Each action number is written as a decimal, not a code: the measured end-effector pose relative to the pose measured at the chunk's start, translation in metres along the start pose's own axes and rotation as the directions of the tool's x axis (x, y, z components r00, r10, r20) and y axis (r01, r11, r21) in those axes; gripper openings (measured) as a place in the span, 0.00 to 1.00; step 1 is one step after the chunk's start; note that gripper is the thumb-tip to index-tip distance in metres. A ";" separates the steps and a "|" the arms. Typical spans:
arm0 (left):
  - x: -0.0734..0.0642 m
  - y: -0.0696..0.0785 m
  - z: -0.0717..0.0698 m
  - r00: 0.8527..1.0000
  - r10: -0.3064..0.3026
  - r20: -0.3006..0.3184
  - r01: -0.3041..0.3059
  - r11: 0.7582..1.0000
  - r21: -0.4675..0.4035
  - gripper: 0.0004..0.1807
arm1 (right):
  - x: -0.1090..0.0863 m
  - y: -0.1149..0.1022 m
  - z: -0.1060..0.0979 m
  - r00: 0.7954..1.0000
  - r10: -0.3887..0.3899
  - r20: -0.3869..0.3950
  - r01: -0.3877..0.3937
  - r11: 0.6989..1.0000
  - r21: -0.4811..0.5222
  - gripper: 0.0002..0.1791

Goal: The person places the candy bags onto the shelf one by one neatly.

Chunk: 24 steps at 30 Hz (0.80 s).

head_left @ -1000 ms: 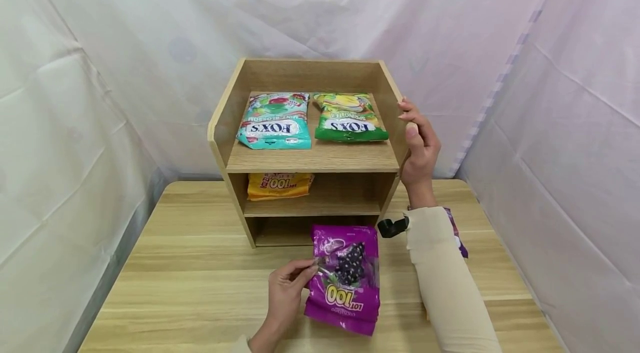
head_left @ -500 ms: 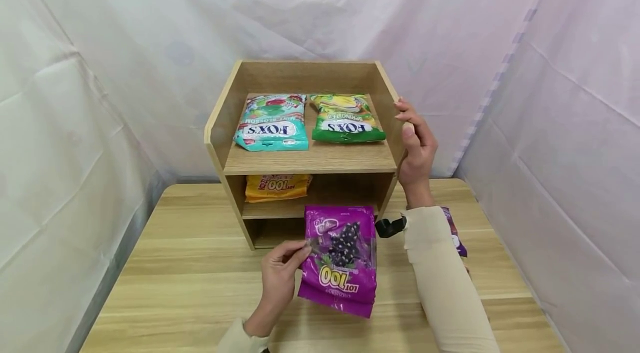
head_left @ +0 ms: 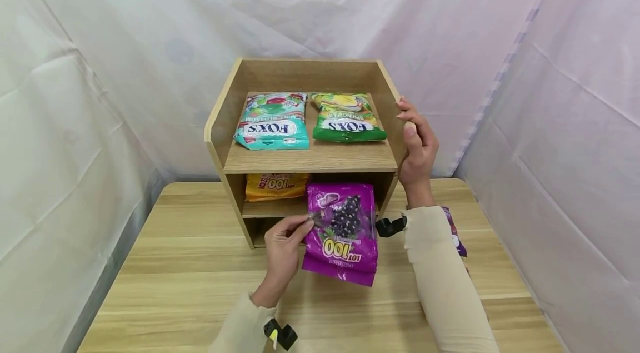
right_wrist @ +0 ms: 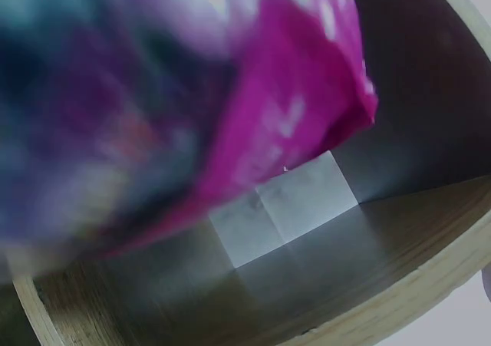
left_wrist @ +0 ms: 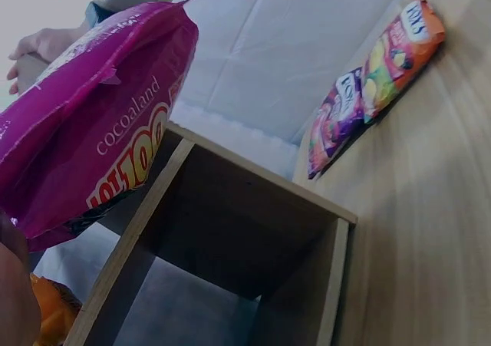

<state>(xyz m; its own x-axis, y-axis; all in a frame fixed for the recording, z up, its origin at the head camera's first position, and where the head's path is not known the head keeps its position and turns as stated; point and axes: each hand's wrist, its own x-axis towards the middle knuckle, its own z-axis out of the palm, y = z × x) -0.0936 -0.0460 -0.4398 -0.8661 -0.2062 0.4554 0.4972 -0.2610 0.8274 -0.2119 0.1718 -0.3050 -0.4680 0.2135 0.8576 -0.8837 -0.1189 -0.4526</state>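
Note:
My left hand (head_left: 284, 247) pinches the left edge of a purple Lot 100 candy bag (head_left: 341, 233). The bag is held tilted in front of the wooden shelf (head_left: 310, 161), its far end overlapping the right half of the middle compartment in the head view. In the left wrist view the purple bag (left_wrist: 115, 116) is up close, and the right wrist view shows it blurred. My right hand (head_left: 419, 147) grips the shelf's right side panel, fingertips over its edge. A yellow Lot 100 bag (head_left: 276, 186) lies in the middle compartment, on the left.
On the top shelf lie a teal Fox's bag (head_left: 274, 121) and a green Fox's bag (head_left: 347, 118). Right of the shelf on the table, partly behind the right forearm, are a purple Fox's bag (left_wrist: 337, 116) and an orange Fox's bag (left_wrist: 403, 54). White curtains surround the table.
My left hand has moved the purple candy bag forward and up, from before the bottom compartment to the middle one. The right hand stays on the side panel.

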 end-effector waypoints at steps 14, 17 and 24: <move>0.030 -0.010 0.011 0.996 -0.061 -0.066 0.066 0.994 0.084 0.08 | -0.001 0.001 0.000 1.000 -0.009 0.004 0.009 1.000 0.013 0.25; 0.035 -0.010 0.015 0.994 -0.079 -0.079 0.085 0.994 0.070 0.08 | -0.001 0.002 0.001 1.000 -0.005 0.002 0.005 1.000 0.005 0.26; 0.044 -0.018 0.019 0.993 -0.084 -0.087 0.088 0.995 0.044 0.10 | -0.001 0.002 0.000 1.000 0.000 -0.014 0.000 1.000 0.000 0.28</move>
<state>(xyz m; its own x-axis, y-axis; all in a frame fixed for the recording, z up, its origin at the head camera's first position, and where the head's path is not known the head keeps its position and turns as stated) -0.1414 -0.0328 -0.4288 -0.8969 -0.2651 0.3539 0.4163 -0.2361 0.8781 -0.2133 0.1712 -0.3065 -0.4683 0.2268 0.8540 -0.8835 -0.1191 -0.4529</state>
